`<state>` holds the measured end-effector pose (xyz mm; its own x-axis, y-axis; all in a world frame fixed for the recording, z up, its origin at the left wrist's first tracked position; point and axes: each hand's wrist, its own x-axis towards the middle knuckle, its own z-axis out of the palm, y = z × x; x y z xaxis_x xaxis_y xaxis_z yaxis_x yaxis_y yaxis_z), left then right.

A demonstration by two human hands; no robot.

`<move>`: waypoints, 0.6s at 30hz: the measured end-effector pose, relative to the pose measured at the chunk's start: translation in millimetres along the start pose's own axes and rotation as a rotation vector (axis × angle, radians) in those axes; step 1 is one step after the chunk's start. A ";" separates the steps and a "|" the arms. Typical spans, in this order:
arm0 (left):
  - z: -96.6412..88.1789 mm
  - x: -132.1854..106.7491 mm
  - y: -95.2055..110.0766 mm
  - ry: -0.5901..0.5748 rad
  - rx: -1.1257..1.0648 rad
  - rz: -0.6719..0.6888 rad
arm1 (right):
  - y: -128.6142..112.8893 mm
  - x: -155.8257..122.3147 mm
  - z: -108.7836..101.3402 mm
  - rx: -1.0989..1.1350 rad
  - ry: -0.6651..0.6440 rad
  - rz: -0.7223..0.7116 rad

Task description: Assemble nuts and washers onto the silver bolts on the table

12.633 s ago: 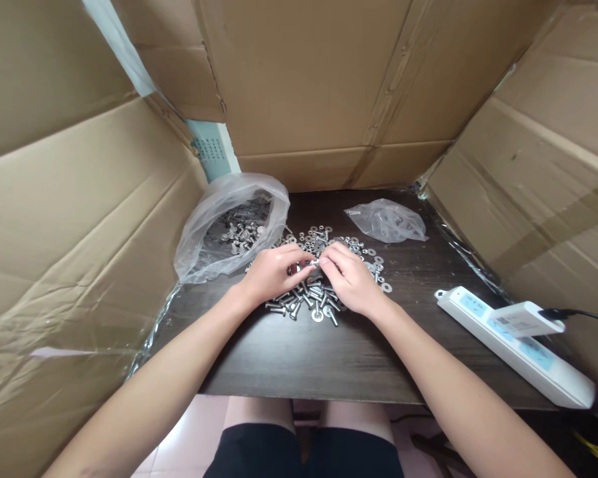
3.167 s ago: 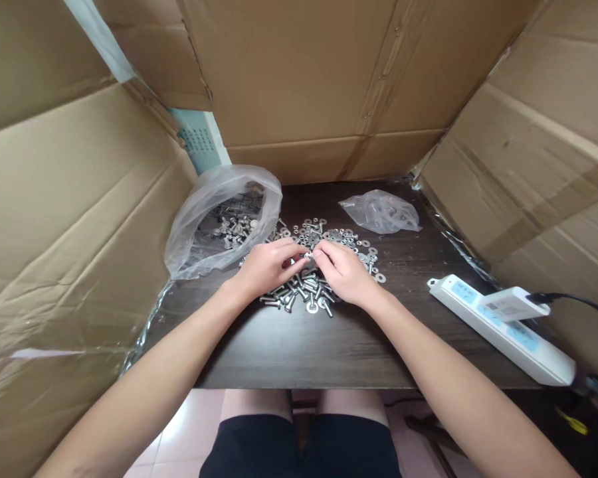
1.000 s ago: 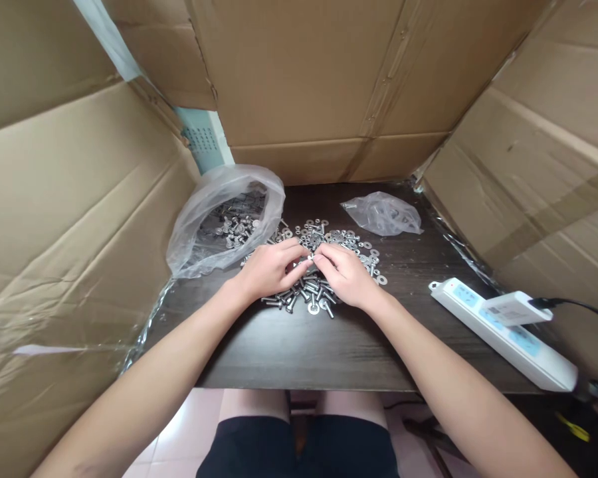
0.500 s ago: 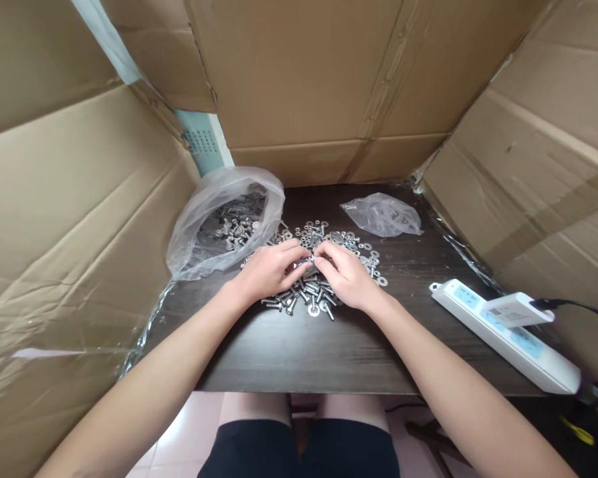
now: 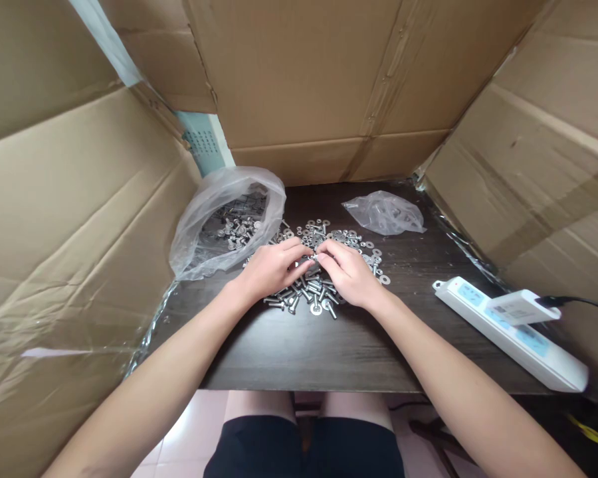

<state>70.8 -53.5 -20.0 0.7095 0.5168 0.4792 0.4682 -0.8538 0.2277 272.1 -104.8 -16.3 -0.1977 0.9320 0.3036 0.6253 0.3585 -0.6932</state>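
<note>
My left hand and my right hand meet fingertip to fingertip over a heap of loose silver bolts and washers on a dark wooden table. Both hands are pinched together on one small silver bolt held just above the heap. More washers lie scattered behind the hands. A clear plastic bag with several bolts inside stands open to the left of my left hand.
A crumpled clear bag lies at the back right. A white power strip with a plugged adapter and black cable sits at the right. Cardboard walls close in the table on the left, back and right.
Both hands stay pinched together over the heap, with only small shifts of the fingertips. The camera view has drifted slightly.
</note>
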 end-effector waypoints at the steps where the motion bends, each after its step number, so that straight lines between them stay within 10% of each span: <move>1: 0.2 -0.1 -0.2 0.001 0.002 0.001 | -0.4 -0.1 -0.2 0.003 -0.001 -0.001; 18: -1.3 0.1 -0.3 -0.001 0.019 0.011 | 1.3 1.1 1.2 -0.040 -0.005 -0.009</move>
<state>70.0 -53.3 -18.8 0.7151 0.5070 0.4812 0.4698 -0.8584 0.2062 271.8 -103.2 -17.6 -0.2072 0.9290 0.3067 0.6529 0.3648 -0.6638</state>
